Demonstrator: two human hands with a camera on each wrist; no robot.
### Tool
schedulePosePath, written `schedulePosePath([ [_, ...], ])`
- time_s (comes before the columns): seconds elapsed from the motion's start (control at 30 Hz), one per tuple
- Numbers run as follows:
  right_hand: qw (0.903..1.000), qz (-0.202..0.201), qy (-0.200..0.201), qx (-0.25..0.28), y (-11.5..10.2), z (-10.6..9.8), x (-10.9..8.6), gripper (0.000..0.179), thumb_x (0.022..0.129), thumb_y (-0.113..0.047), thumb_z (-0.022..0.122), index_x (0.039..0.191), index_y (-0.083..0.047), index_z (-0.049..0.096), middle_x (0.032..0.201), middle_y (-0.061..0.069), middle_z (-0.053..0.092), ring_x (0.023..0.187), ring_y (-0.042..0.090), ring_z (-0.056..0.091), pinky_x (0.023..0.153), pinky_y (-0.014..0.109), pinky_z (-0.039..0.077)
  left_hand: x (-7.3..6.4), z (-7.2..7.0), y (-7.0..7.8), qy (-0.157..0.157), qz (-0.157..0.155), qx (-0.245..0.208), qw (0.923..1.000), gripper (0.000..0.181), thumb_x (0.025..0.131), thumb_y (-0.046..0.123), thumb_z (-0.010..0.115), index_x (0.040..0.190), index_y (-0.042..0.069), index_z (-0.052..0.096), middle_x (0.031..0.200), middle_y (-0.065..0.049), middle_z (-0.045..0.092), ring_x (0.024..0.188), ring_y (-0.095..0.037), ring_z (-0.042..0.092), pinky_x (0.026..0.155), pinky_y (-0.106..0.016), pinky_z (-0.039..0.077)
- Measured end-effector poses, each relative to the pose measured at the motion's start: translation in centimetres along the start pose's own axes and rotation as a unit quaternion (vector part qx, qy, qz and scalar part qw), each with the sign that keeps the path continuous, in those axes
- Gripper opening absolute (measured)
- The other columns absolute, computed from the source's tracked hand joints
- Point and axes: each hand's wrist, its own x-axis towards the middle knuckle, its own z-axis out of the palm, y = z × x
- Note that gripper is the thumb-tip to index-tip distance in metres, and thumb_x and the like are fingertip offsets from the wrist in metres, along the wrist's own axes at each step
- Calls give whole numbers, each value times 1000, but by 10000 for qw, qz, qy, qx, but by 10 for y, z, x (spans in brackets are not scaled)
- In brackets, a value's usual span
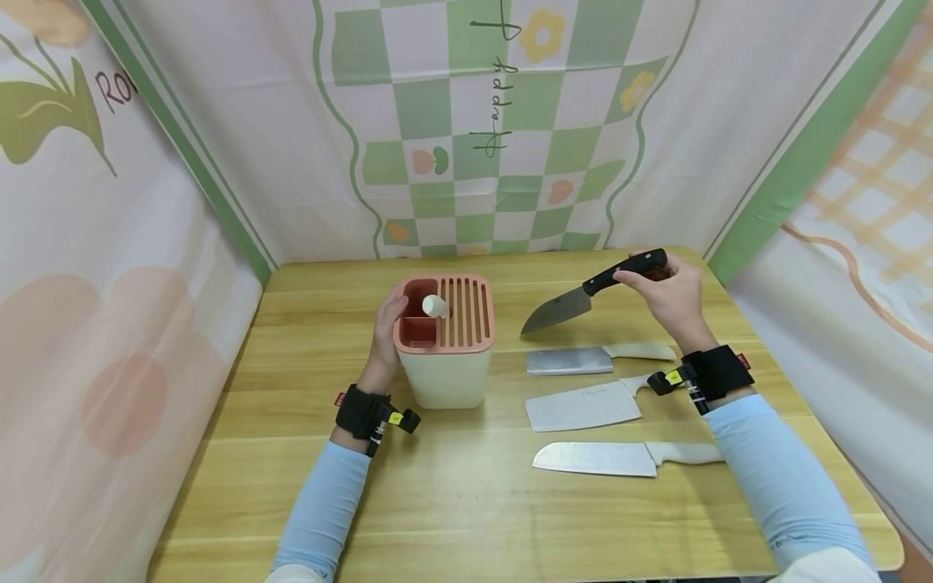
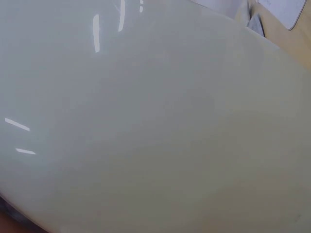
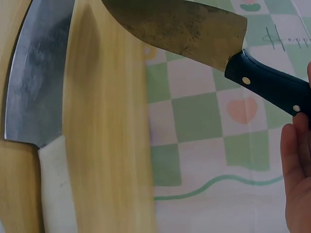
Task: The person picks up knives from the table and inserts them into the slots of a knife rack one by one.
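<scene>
Head view: Nearest on the wood-grain tabletop (image 1: pixel 452 502), a pale-handled knife (image 1: pixel 619 459) lies flat, with a wide cleaver (image 1: pixel 583 406) beyond it and a narrow cleaver (image 1: pixel 570 362) beyond that, all 3 blades pointing left. To their left stands a cream holder (image 1: pixel 446 380), upright, its coral top (image 1: pixel 466 312) divided between open compartments and slots; 1 pale handle (image 1: pixel 433 306) sticks up from it. The left hand (image 1: pixel 386 328) rests against the holder's left wall near the rim, though how far its fingers wrap cannot be told. Keeping that hand on the wall, clear of the slots, would best steady the holder and spare the fingertips. Farther right, the right hand (image 1: pixel 674 295) pinches a black-handled knife (image 1: pixel 596 282) toward the butt of its handle, blade slanting down and left beyond the narrow cleaver. Whether the tip touches the tabletop is unclear. A hold nearer the blade's heel would likely curb wobble, and the edge, which appears to face down, is best kept turned from the left hand. Near the coral top, a vertical blade running along the slots would be less apt to scrape than a slanted one. Behind hangs a checked cloth (image 1: pixel 525 113).
</scene>
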Motion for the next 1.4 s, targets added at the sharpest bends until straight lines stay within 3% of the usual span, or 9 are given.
schedulePosePath([
  [0.3,9995,-306,17,24,-23,6,-4,31,86,-12,87,116,-12,78,91,-23,73,77,-2,69,67,13,50,0,0,0,54,-31,9,10000,62,99,41,36,146,2,50,130,2,60,120,-17,55,99,-23,52],
  [0.63,9900,-954,77,1041,-55,16,-18,29,90,-3,80,118,0,75,103,-11,77,91,2,73,86,13,57,-1,0,0,49,-82,52,9999,61,100,40,36,147,4,50,132,-1,59,121,-20,55,98,-23,53],
  [0.77,9754,-1434,-110,1672,-70,20,-21,25,91,1,77,116,5,73,98,-5,80,89,6,76,83,15,58,-1,0,0,68,-120,80,9999,62,100,39,34,148,3,49,132,0,59,121,-21,55,98,-23,53],
  [1.0,9379,-2125,-340,2721,-97,30,-26,24,95,1,72,115,13,66,95,12,76,84,20,76,81,26,63,-1,-1,-1,81,-84,76,9999,61,100,39,34,147,3,49,131,1,58,121,-21,54,97,-24,52],
  [1.07,9284,-2222,-384,2954,-106,32,-27,27,95,0,72,114,17,63,96,14,73,84,23,75,82,30,63,-1,-1,-1,57,-49,72,9999,60,100,39,35,146,3,50,131,1,59,120,-19,54,98,-24,52],
  [1.3,9084,-2266,-425,3487,-133,36,-35,29,96,-2,72,117,16,61,105,19,72,95,26,75,88,34,63,-1,-1,-1,37,21,49,10000,61,99,40,35,144,3,51,129,3,59,119,-17,54,98,-24,52],
  [1.4,8914,-2240,-462,3912,-146,39,-41,30,95,1,71,117,17,59,108,22,71,97,29,75,90,36,63,-1,-1,0,21,2,79,10000,63,99,41,35,145,3,50,129,3,59,120,-17,54,98,-24,52],
])
